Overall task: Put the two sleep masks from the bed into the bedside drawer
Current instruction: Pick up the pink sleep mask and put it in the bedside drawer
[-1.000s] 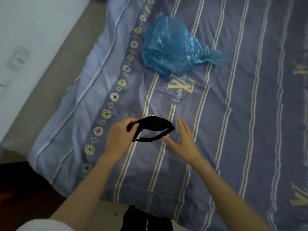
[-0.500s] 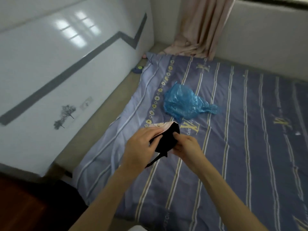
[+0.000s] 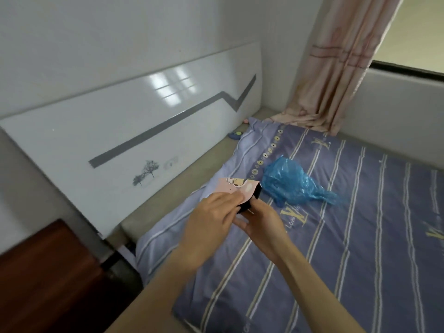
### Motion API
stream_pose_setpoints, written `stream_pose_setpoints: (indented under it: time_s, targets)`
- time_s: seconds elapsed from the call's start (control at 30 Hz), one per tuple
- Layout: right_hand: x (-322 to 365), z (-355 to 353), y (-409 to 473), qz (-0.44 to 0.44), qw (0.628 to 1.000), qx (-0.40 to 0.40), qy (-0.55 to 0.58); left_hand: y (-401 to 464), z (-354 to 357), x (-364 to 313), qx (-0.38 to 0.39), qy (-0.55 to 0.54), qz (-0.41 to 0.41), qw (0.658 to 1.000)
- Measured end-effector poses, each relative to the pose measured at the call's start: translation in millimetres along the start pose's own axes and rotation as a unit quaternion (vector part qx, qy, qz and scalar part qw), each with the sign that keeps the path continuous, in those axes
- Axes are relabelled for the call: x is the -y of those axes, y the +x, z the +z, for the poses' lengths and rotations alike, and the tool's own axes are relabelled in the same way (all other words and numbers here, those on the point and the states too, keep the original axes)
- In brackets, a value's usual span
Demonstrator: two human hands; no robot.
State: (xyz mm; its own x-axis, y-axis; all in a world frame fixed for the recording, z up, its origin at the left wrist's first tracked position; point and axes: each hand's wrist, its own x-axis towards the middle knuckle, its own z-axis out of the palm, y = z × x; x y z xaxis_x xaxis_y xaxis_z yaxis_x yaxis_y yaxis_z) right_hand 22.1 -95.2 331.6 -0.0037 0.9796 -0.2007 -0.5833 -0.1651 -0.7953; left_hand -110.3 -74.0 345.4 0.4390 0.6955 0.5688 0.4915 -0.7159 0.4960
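Note:
A sleep mask, pink with a cartoon print on one side and black on the other, is folded and held above the bed. My left hand pinches its pink face from the left. My right hand supports its black underside from below. Whether a second mask is folded in with it I cannot tell; no other mask shows on the bed. A dark wooden bedside cabinet stands at the lower left; no drawer front is visible.
A crumpled blue plastic bag lies on the striped purple bedsheet just beyond my hands. A glossy white headboard runs along the left. A pink curtain hangs at the far corner beside a window.
My view has lifted from the sheet toward the headboard and cabinet. The mask went from stretched open, held by my left hand only, to folded between both hands with its pink side showing.

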Motion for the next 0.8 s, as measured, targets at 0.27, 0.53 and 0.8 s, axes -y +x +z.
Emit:
stream_pose_setpoints:
  time_s: [0.27,0.53,0.8]
  targets:
    - [4.0,-1.7,-43.8,0.019,0.996,0.03,-0.077,-52.9,1.5,-46.8,0.011,0.11,-0.002,0.994]
    - [5.9,22.1,-59.7,0.046,0.995,0.049,-0.072,-95.5,-51.6,-52.2,-0.084,-0.154,-0.375,0.91]
    - [-24.4,80.2,-63.0,0.073,0.991,0.102,-0.042,-124.0,-91.5,-50.5,-0.142,-0.234,-0.435,0.858]
